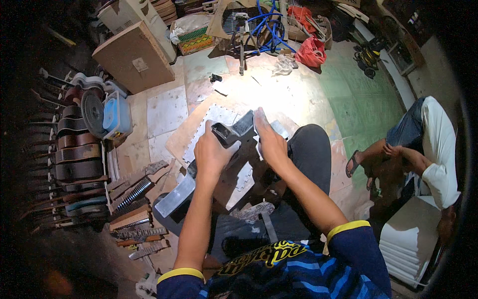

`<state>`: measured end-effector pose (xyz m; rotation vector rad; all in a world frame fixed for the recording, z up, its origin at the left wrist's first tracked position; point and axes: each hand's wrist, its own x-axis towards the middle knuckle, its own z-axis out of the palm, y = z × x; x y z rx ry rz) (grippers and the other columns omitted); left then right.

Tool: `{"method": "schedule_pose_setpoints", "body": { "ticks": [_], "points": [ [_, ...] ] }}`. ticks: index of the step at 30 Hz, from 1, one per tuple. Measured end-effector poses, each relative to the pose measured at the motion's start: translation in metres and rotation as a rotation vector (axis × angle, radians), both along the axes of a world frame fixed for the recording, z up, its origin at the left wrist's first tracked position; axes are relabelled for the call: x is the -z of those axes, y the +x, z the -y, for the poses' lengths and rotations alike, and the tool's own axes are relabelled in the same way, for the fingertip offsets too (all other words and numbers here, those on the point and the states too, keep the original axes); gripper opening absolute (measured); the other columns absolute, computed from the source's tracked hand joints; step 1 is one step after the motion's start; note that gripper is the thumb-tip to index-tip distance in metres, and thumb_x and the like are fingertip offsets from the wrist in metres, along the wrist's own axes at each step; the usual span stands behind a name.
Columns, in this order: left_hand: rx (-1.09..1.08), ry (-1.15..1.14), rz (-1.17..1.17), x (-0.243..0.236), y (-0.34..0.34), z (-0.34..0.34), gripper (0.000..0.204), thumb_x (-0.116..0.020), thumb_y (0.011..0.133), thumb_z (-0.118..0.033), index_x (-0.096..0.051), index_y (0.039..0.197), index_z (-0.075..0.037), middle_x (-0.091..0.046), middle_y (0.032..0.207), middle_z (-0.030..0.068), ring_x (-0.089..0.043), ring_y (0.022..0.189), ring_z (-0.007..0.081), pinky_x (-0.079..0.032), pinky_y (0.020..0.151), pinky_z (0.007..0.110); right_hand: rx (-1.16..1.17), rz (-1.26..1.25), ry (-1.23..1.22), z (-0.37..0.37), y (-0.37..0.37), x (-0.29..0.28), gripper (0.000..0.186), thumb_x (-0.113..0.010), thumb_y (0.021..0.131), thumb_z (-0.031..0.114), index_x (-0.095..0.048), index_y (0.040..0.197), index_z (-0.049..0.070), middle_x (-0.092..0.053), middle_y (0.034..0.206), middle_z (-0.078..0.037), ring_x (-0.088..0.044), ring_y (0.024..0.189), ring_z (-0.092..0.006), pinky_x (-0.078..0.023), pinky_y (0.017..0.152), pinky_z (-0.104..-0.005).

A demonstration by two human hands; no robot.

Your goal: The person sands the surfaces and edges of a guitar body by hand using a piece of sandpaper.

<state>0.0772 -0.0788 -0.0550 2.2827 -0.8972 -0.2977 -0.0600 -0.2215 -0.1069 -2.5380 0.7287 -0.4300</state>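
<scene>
A dark grey angular piece (244, 127), dusty and glossy along its edges, is held over my lap. It looks like part of a guitar body. Around its left part wraps my left hand (211, 152), thumb toward the middle. My right hand (271, 142) presses along its right edge, fingers together and pointing away from me. A pale sheet (258, 148) with a ragged edge shows under the right palm. Below my left wrist a grey flat-faced arm (177, 196) sticks out; whether it belongs to the same piece is hidden. A white jagged-edged scrap (242, 183) lies between my legs.
Guitar bodies (77, 154) stand in a row at the left, beside a clear tub (119, 117) with a blue lid. Springs and necks (137, 194) lie nearer. A board (132, 60) leans behind. At the right sits another person (428, 144). Blue tubing (266, 25) lies at the back.
</scene>
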Motion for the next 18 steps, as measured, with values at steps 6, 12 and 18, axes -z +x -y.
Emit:
{"method": "schedule_pose_setpoints", "body": {
  "ticks": [6, 12, 18],
  "points": [
    [-0.014, 0.001, -0.017, -0.005, 0.013, -0.001, 0.088, -0.088, 0.063, -0.031, -0.048, 0.131, 0.008, -0.072, 0.093, 0.0258, -0.070, 0.089, 0.0420, -0.056, 0.080, 0.047, -0.032, 0.169, 0.158, -0.015, 0.010, 0.012, 0.090, -0.046, 0.078, -0.013, -0.018, 0.161, 0.012, -0.026, 0.161, -0.025, -0.068, 0.093, -0.0435, -0.056, 0.074, -0.0523],
    [-0.073, -0.075, 0.009, 0.006, 0.013, -0.001, 0.084, -0.088, 0.063, -0.030, -0.050, 0.127, 0.006, -0.072, 0.091, 0.0243, -0.070, 0.088, 0.0421, -0.056, 0.079, 0.047, -0.136, 0.189, 0.068, -0.050, 0.008, 0.032, 0.083, -0.050, 0.078, -0.007, -0.028, 0.157, 0.010, -0.028, 0.162, -0.022, -0.068, 0.093, -0.0434, -0.055, 0.074, -0.0534],
    [-0.031, -0.135, 0.037, 0.002, 0.013, -0.023, 0.069, -0.089, 0.063, -0.030, -0.053, 0.115, -0.002, -0.073, 0.088, 0.0192, -0.070, 0.084, 0.0412, -0.055, 0.077, 0.047, -0.122, 0.128, 0.056, -0.036, 0.008, 0.008, 0.071, -0.056, 0.077, -0.001, -0.051, 0.145, 0.019, -0.060, 0.136, -0.018, -0.068, 0.099, -0.0411, -0.057, 0.083, -0.0476]
  ]
}}
